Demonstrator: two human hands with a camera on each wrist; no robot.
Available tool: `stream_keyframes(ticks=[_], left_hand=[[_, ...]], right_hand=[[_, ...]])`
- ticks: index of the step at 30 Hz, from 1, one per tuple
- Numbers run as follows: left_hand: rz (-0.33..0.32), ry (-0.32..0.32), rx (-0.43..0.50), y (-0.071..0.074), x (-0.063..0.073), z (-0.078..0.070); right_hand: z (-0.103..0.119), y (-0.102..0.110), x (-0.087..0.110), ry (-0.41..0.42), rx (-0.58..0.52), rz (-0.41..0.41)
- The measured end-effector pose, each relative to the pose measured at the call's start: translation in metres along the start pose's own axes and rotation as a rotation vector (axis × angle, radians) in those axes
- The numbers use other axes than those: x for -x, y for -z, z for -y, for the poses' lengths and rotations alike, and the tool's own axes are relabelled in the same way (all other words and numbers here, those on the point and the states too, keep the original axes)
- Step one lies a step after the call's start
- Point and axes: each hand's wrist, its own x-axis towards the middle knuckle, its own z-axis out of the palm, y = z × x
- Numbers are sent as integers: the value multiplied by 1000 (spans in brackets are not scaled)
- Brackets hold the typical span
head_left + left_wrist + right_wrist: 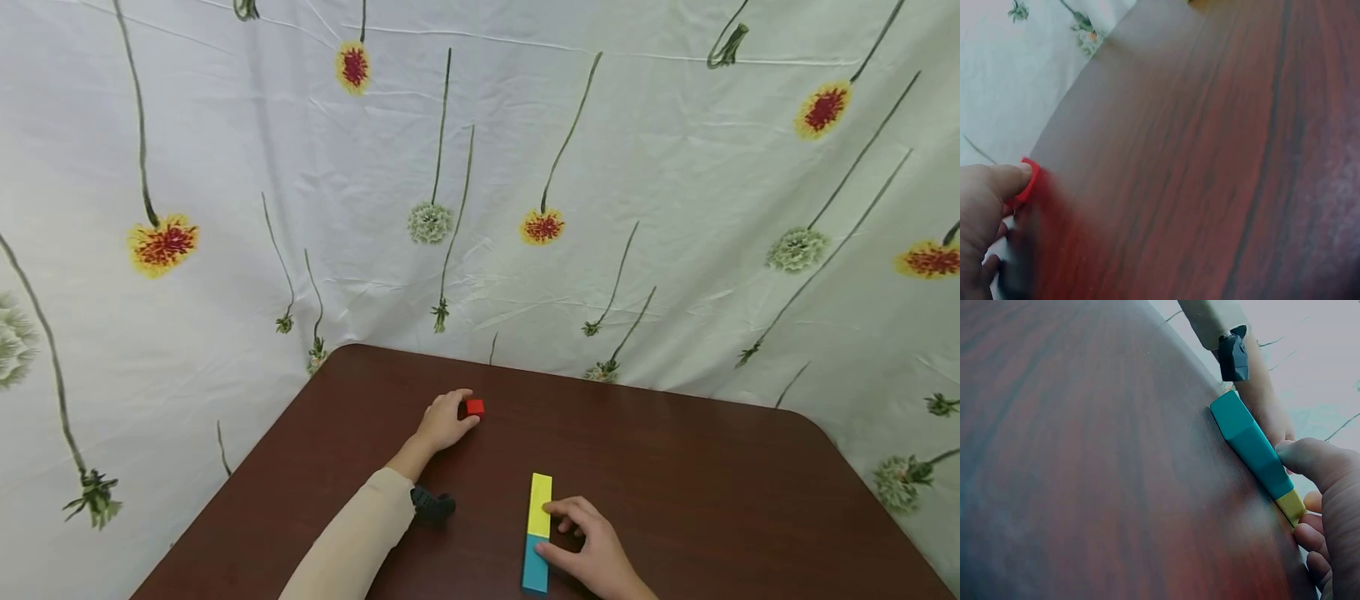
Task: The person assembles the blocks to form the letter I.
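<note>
Near the table's far side, my left hand (444, 423) has its thumb and index finger around a small red block (475, 407). The thumb lies against the red block (1030, 181) in the left wrist view. Closer to me, a yellow block (540, 504) and a teal block (536, 563) lie end to end in a line. My right hand (596, 550) rests beside them, index fingertip on the yellow one and thumb on the teal one. In the right wrist view, the thumb touches the teal block (1254, 450); the yellow block (1291, 506) is partly hidden by fingers.
The dark brown wooden table (675, 467) has rounded far corners. Behind it hangs a white cloth (495, 167) printed with flowers. A black wrist device (433, 505) sits at the left sleeve's cuff (393, 496).
</note>
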Motion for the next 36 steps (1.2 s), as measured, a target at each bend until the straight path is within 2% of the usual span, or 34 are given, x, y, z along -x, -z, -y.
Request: stream_keyframes(ticks=[4, 7, 11, 27, 36], left_hand=[[-45, 32, 45, -2, 2, 3], [-85, 36, 24, -4, 3, 6], [-108, 46, -11, -7, 2, 8], [-135, 40, -8, -8, 3, 6], [-127, 41, 10, -7, 3, 4]], right_hand=[[-2, -2, 0, 30, 4, -27], [-3, -3, 0, 38, 7, -28], [-3, -3, 0, 31, 15, -14], [-4, -2, 0, 37, 16, -10], [-4, 0, -1, 26, 2, 3]])
